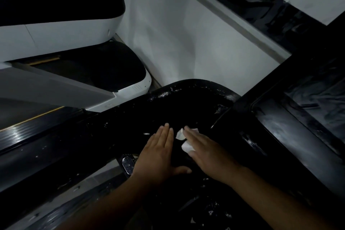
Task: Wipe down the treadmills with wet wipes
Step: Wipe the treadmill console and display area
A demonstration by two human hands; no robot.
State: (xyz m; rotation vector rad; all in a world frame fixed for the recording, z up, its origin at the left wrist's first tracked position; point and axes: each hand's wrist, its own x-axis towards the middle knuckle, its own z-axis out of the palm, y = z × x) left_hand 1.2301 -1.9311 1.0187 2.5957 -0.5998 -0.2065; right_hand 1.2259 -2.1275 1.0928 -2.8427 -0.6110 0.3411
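Left hand (158,151) rests flat on the treadmill housing (186,102); right hand (209,149), fingers straight, presses the wet wipe (187,146). Recommend firm overlapping strokes toward the white specks (165,95).

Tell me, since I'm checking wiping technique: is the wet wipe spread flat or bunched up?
Bunched. The wet wipe shows as crumpled white lumps under the flat right hand pressing it on the black treadmill.
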